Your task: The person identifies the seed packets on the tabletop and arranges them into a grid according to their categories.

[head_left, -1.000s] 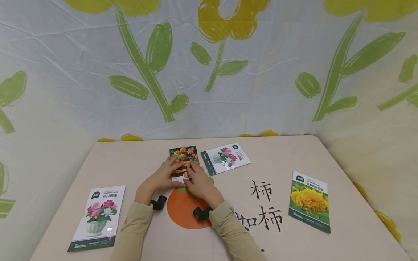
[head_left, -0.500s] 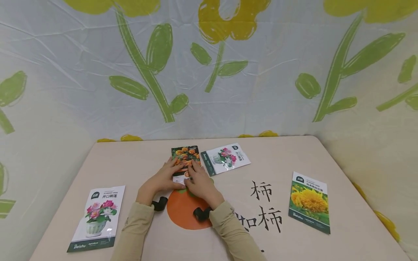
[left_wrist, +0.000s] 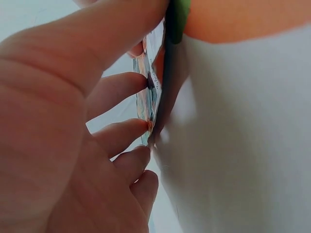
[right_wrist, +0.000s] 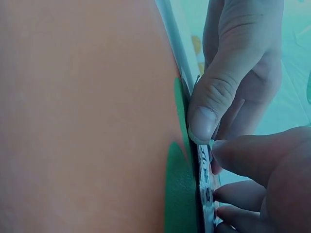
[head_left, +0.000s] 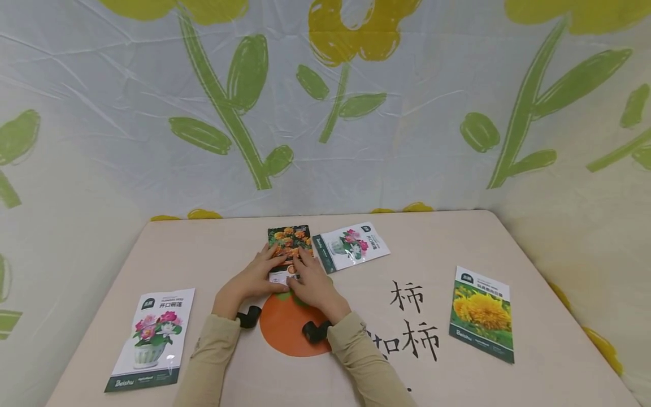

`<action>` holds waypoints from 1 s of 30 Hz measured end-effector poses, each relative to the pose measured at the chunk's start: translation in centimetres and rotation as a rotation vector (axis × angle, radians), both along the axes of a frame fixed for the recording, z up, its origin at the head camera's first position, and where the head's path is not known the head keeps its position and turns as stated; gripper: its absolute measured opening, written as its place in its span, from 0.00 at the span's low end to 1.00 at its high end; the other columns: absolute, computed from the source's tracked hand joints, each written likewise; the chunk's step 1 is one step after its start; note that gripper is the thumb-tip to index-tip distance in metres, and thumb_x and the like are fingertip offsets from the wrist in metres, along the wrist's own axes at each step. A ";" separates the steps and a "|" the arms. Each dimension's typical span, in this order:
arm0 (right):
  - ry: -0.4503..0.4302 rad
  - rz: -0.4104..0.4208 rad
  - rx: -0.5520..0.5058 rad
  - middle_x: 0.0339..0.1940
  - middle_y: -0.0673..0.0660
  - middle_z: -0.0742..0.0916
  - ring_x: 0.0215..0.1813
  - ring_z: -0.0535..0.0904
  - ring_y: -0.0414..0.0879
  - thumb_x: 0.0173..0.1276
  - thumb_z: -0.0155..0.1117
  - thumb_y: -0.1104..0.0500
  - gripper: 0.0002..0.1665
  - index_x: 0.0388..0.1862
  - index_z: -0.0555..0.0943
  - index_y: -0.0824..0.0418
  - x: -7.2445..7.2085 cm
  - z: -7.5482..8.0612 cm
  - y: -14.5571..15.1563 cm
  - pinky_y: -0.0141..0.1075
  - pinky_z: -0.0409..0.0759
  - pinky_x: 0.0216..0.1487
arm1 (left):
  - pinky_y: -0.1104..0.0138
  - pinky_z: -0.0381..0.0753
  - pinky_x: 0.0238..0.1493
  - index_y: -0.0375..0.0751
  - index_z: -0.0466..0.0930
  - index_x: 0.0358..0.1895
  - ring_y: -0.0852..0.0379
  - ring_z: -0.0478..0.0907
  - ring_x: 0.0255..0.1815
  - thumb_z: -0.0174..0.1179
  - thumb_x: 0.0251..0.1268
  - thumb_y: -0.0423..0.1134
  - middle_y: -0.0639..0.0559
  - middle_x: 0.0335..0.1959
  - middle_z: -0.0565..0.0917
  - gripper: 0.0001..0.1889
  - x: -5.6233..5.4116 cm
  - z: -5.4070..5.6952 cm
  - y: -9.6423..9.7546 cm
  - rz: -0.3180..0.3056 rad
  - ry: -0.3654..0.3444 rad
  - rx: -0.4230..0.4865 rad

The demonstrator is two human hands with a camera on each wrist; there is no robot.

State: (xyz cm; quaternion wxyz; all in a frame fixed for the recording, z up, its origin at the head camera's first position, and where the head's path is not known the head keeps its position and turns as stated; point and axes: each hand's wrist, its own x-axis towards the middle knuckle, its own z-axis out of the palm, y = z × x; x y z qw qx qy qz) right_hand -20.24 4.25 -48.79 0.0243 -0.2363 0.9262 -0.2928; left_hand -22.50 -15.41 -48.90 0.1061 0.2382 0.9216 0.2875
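Note:
In the head view, a seed packet with orange flowers point(head_left: 289, 234) lies on the table near the far side. My left hand point(head_left: 247, 284) rests on its left part, fingers fairly straight, and my right hand point(head_left: 316, 284) touches its right part. The left wrist view shows the left fingertips point(left_wrist: 138, 127) against the packet's face. In the right wrist view, the left thumb point(right_wrist: 204, 119) is at the packet's near edge, with the right hand's fingers point(right_wrist: 243, 191) on the packet point(right_wrist: 206, 187). My hands cover its middle.
A white pink-flower packet point(head_left: 351, 247) lies close to the right. Another white packet point(head_left: 152, 339) is at the left front, and a yellow-flower packet point(head_left: 482, 314) at the right. The cloth point(head_left: 277, 384) bears a printed orange persimmon point(head_left: 285, 333) and black characters.
The orange-flower packet has slid slightly right, closer to the white packet, and my left hand has shifted right with it. Little has moved in the last half second.

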 end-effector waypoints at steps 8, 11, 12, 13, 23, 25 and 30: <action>0.008 0.020 -0.031 0.77 0.69 0.62 0.78 0.55 0.60 0.74 0.57 0.55 0.33 0.72 0.67 0.71 -0.3 0.2 0.3 0.59 0.50 0.76 | 0.38 0.44 0.74 0.35 0.66 0.73 0.33 0.35 0.79 0.70 0.61 0.48 0.33 0.79 0.48 0.40 0.0 0.1 0.2 0.008 -0.006 0.000; 0.010 0.032 -0.061 0.76 0.70 0.63 0.78 0.55 0.62 0.74 0.57 0.56 0.33 0.72 0.67 0.71 -0.4 0.3 0.5 0.60 0.50 0.75 | 0.37 0.44 0.73 0.35 0.66 0.73 0.32 0.35 0.79 0.70 0.61 0.48 0.33 0.79 0.49 0.39 0.1 0.2 0.3 0.007 -0.003 0.001; 0.003 0.033 -0.073 0.77 0.70 0.63 0.78 0.55 0.61 0.74 0.57 0.56 0.33 0.72 0.67 0.71 -0.4 0.3 0.5 0.60 0.49 0.75 | 0.37 0.45 0.73 0.35 0.67 0.72 0.32 0.35 0.79 0.70 0.61 0.48 0.33 0.79 0.49 0.39 0.1 0.2 0.3 0.006 -0.002 0.001; -0.001 0.033 -0.086 0.77 0.70 0.62 0.78 0.55 0.62 0.74 0.57 0.56 0.33 0.72 0.66 0.71 -0.5 0.4 0.6 0.60 0.48 0.75 | 0.38 0.44 0.73 0.35 0.67 0.72 0.33 0.35 0.79 0.70 0.61 0.48 0.33 0.79 0.49 0.39 0.1 0.2 0.4 0.006 -0.001 0.001; -0.025 -0.013 -0.179 0.78 0.68 0.60 0.77 0.55 0.66 0.76 0.57 0.54 0.34 0.75 0.64 0.69 -0.9 0.9 1.7 0.61 0.53 0.74 | 0.38 0.45 0.73 0.31 0.68 0.71 0.31 0.36 0.78 0.69 0.62 0.43 0.30 0.78 0.50 0.36 0.2 0.6 0.6 -0.025 0.022 0.012; -0.035 -0.028 -0.191 0.79 0.67 0.60 0.77 0.55 0.65 0.76 0.58 0.54 0.35 0.75 0.63 0.67 -0.9 1.0 1.9 0.60 0.56 0.73 | 0.37 0.45 0.73 0.30 0.67 0.71 0.30 0.37 0.78 0.69 0.63 0.43 0.30 0.78 0.50 0.36 0.2 0.6 0.6 -0.033 0.031 0.007; -0.029 -0.037 -0.194 0.78 0.67 0.60 0.78 0.55 0.63 0.75 0.58 0.56 0.34 0.75 0.63 0.67 -1.1 1.0 2.3 0.60 0.55 0.74 | 0.38 0.45 0.73 0.31 0.67 0.71 0.31 0.36 0.78 0.67 0.65 0.41 0.31 0.78 0.49 0.34 0.3 0.6 0.6 -0.029 0.034 -0.016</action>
